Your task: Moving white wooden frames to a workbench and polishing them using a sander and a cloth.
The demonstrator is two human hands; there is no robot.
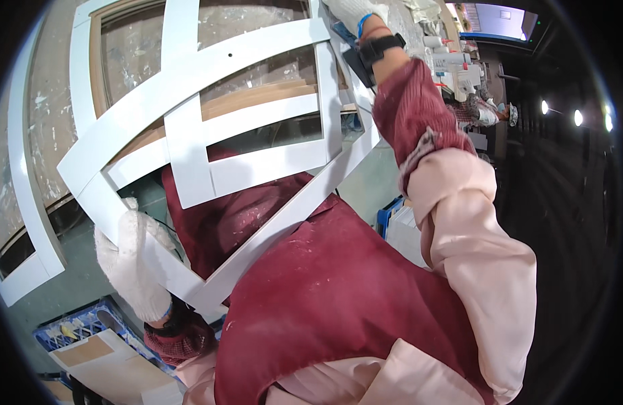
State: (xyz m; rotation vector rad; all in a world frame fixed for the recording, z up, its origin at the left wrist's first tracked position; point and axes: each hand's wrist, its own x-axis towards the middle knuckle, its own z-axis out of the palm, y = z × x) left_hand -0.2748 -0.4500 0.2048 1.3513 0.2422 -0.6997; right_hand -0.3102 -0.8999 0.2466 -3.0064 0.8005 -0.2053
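Note:
My left hand (137, 260), in a white knit glove, is closed round the near-left rail of a white rectangular frame (277, 229). This frame lies tilted across the others, its near corner close to my dark red apron (338, 297). Another white frame (257, 162) with a middle bar overlaps it. My right hand (355, 9), gloved too, reaches to the far end of the frames; the upper picture edge cuts it off and its fingers are hidden. Beside that wrist is a dark object (357, 66) whose kind I cannot make out.
More white frames, one a long frame (20, 162) at the left, rest on a paint-spattered workbench (51, 128). A blue crate (89, 322) and pale panels (116, 368) are at lower left. White bottles (451, 59) stand far right, near another person (483, 111).

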